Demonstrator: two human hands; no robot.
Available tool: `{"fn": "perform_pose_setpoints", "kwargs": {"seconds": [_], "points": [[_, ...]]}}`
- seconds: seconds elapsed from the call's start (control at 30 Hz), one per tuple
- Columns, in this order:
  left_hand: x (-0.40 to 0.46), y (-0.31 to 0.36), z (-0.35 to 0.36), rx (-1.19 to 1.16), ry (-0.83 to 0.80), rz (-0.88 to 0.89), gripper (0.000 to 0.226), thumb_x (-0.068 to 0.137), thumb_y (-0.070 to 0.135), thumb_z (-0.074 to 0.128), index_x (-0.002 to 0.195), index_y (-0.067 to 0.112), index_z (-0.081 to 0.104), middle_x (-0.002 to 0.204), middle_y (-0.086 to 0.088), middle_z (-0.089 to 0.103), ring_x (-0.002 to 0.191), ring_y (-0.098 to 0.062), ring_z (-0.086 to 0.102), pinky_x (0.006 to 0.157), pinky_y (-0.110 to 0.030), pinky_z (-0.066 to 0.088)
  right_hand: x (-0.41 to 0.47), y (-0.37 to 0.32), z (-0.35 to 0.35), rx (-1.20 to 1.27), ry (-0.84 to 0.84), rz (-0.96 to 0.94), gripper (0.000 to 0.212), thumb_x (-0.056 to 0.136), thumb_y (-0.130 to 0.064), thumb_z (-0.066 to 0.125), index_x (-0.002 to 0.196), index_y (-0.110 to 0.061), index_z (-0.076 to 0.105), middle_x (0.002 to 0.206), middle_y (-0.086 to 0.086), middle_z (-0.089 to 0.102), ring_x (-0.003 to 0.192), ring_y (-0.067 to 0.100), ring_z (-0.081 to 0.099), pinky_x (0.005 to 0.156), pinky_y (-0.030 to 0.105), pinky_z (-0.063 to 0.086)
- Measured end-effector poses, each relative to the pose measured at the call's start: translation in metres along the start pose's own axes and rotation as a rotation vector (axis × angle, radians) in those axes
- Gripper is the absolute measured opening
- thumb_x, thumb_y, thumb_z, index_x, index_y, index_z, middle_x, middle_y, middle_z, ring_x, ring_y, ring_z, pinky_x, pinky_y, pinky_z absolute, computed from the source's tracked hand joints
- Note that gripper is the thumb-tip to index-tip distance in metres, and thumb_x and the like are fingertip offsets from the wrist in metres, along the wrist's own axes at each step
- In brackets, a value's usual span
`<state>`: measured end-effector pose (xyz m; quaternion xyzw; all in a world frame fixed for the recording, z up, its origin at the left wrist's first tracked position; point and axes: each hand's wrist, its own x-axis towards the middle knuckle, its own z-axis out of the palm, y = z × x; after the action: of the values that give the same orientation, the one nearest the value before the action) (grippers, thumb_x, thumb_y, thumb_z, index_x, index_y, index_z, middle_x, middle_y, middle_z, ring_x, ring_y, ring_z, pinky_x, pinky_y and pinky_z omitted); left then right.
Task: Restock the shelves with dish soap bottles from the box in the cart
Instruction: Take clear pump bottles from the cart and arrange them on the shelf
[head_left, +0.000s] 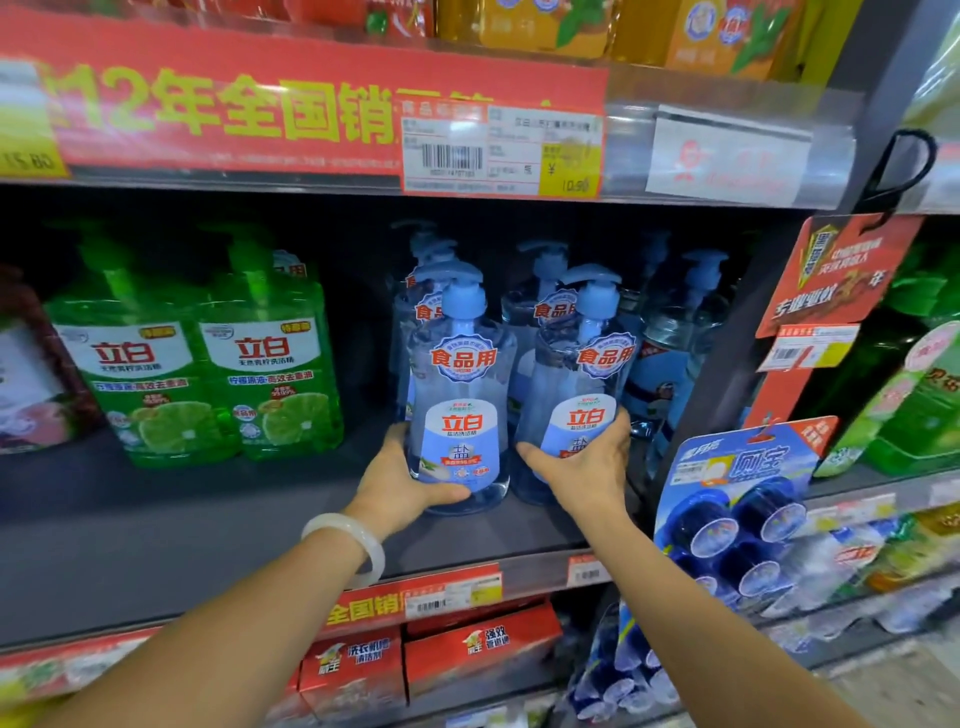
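I am holding two clear blue dish soap bottles at the near edge of the dark shelf (156, 525). My left hand (397, 486) is curling round the base of the left bottle (462, 395), and my right hand (584, 462) is gripping the lower body of the right bottle (576, 384), which is tilting slightly. The two are standing just beside each other. More blue bottles (675, 343) are lined up behind them, with green bottles (208, 374) further left.
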<state>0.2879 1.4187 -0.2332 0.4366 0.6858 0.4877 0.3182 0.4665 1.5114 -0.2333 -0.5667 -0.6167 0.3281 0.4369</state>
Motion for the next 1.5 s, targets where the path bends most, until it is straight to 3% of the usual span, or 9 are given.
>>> {"fn": "perform_pose_setpoints", "kwargs": {"seconds": [0.37, 0.77, 0.93, 1.13, 1.27, 1.33, 1.43, 1.5], "points": [[-0.003, -0.001, -0.002, -0.003, 0.01, -0.023, 0.085, 0.055, 0.011, 0.09, 0.125, 0.018, 0.042, 0.111, 0.001, 0.066, 0.102, -0.019, 0.064, 0.096, -0.04, 0.051, -0.002, 0.0, -0.003, -0.009, -0.013, -0.011, 0.123, 0.055, -0.037, 0.088, 0.146, -0.014, 0.008, 0.143, 0.012, 0.031, 0.134, 0.029, 0.031, 0.11, 0.048, 0.033], [-0.012, -0.001, -0.01, 0.059, -0.066, 0.0, 0.079, 0.064, 0.007, 0.085, 0.129, 0.02, 0.041, 0.111, 0.005, 0.064, 0.103, -0.013, 0.062, 0.093, -0.033, 0.051, -0.006, 0.005, -0.009, -0.018, -0.023, -0.025, 0.125, 0.057, -0.036, 0.087, 0.147, -0.012, 0.004, 0.145, 0.012, 0.028, 0.135, 0.031, 0.031, 0.11, 0.049, 0.032], [-0.013, 0.001, -0.013, 0.087, -0.102, -0.004, 0.074, 0.067, 0.007, 0.083, 0.126, 0.024, 0.041, 0.099, 0.016, 0.063, 0.093, -0.003, 0.062, 0.082, -0.022, 0.05, -0.008, 0.005, -0.011, -0.01, -0.037, -0.03, 0.125, 0.058, -0.035, 0.087, 0.147, -0.012, 0.004, 0.146, 0.012, 0.027, 0.136, 0.03, 0.029, 0.112, 0.048, 0.03], [-0.017, 0.001, -0.01, 0.078, -0.101, -0.014, 0.077, 0.071, 0.005, 0.08, 0.132, 0.025, 0.038, 0.106, 0.012, 0.062, 0.101, -0.009, 0.061, 0.092, -0.028, 0.05, -0.009, 0.004, -0.011, 0.006, -0.015, -0.018, 0.123, 0.053, -0.033, 0.09, 0.145, -0.012, 0.011, 0.142, 0.012, 0.032, 0.132, 0.03, 0.034, 0.109, 0.049, 0.034], [-0.024, 0.004, -0.006, 0.106, -0.063, -0.035, 0.08, 0.073, 0.008, 0.078, 0.139, 0.022, 0.034, 0.117, 0.007, 0.061, 0.111, -0.014, 0.06, 0.098, -0.031, 0.047, -0.014, 0.0, -0.016, -0.022, -0.078, 0.04, 0.129, 0.056, -0.034, 0.089, 0.149, -0.01, 0.002, 0.151, 0.014, 0.022, 0.14, 0.03, 0.023, 0.113, 0.047, 0.028], [-0.029, 0.005, -0.003, 0.157, -0.024, -0.052, 0.077, 0.074, 0.011, 0.078, 0.138, 0.016, 0.035, 0.123, 0.004, 0.06, 0.113, -0.016, 0.058, 0.093, -0.026, 0.045, -0.025, 0.0, -0.018, -0.051, -0.069, 0.081, 0.124, 0.055, -0.037, 0.089, 0.146, -0.002, 0.012, 0.147, 0.018, 0.029, 0.138, 0.033, 0.029, 0.111, 0.049, 0.032], [-0.041, 0.004, -0.003, 0.318, 0.047, -0.045, 0.066, 0.077, 0.016, 0.076, 0.132, 0.01, 0.04, 0.125, 0.002, 0.055, 0.117, -0.021, 0.054, 0.086, -0.024, 0.041, -0.062, 0.0, -0.021, -0.135, -0.045, 0.036, 0.095, 0.061, -0.031, 0.086, 0.133, 0.004, 0.034, 0.132, 0.021, 0.043, 0.127, 0.036, 0.038, 0.106, 0.046, 0.036], [-0.05, -0.001, -0.008, 0.43, 0.059, 0.011, 0.068, 0.078, 0.02, 0.074, 0.135, 0.009, 0.04, 0.137, -0.008, 0.047, 0.13, -0.025, 0.044, 0.099, -0.028, 0.038, -0.093, -0.004, -0.016, -0.23, -0.164, -0.05, 0.086, 0.07, -0.027, 0.08, 0.137, 0.0, 0.033, 0.137, 0.019, 0.037, 0.132, 0.032, 0.031, 0.111, 0.04, 0.028]]}}
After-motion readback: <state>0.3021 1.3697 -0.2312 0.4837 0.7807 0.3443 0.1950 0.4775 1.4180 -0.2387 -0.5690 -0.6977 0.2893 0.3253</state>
